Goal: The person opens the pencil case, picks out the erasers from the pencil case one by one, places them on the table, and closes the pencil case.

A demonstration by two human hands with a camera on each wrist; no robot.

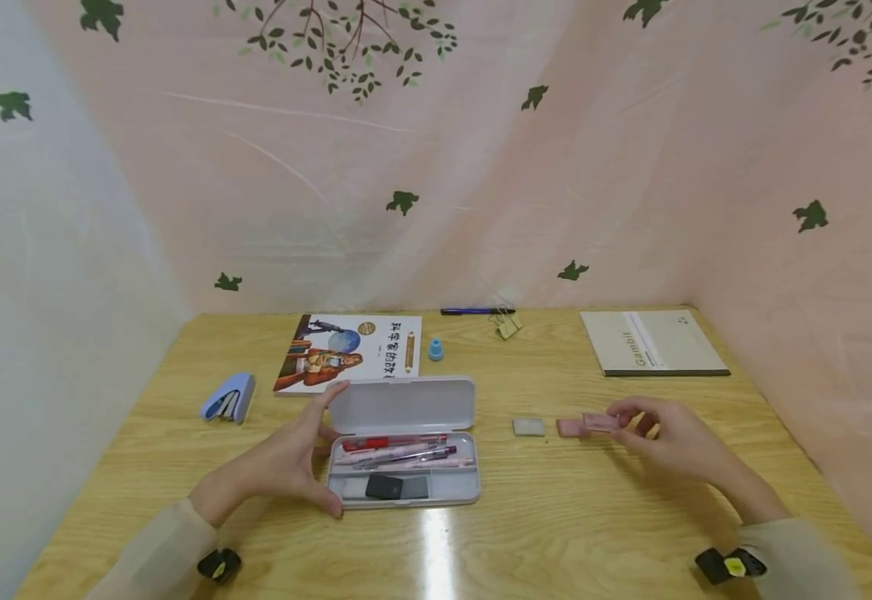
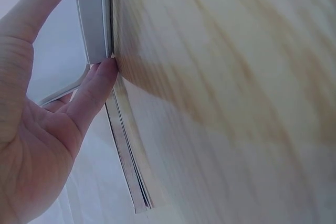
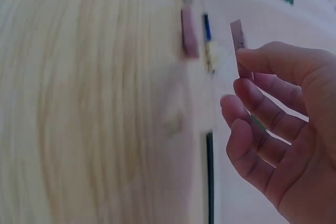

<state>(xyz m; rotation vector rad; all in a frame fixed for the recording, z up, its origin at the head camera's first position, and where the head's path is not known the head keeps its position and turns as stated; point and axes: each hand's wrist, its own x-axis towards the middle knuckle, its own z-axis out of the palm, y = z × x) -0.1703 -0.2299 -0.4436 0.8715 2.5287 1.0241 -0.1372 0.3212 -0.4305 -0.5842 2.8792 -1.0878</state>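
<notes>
An open white pencil case (image 1: 402, 504) holds several pens (image 1: 398, 454) in its back compartment, with a black eraser (image 1: 383, 487) and a grey eraser (image 1: 415, 487) in front. My left hand (image 1: 278, 467) grips the case at its left end, the thumb at the front corner and a finger up by the lid (image 1: 406, 404). Off to the right, my right hand (image 1: 672, 437) pinches a pink eraser (image 3: 237, 35) between thumb and fingertips, raised off the table in the right wrist view. Just left of it lie a second pink eraser (image 1: 569, 428) and a whitish eraser (image 1: 528, 427).
Behind the case are an illustrated book (image 1: 346, 354) and a small blue bottle-shaped item (image 1: 436, 350). A stapler (image 1: 229, 398) stands at the left. Toward the back lie a blue pen (image 1: 473, 312), a yellowish binder clip (image 1: 508, 325) and a notebook (image 1: 654, 342).
</notes>
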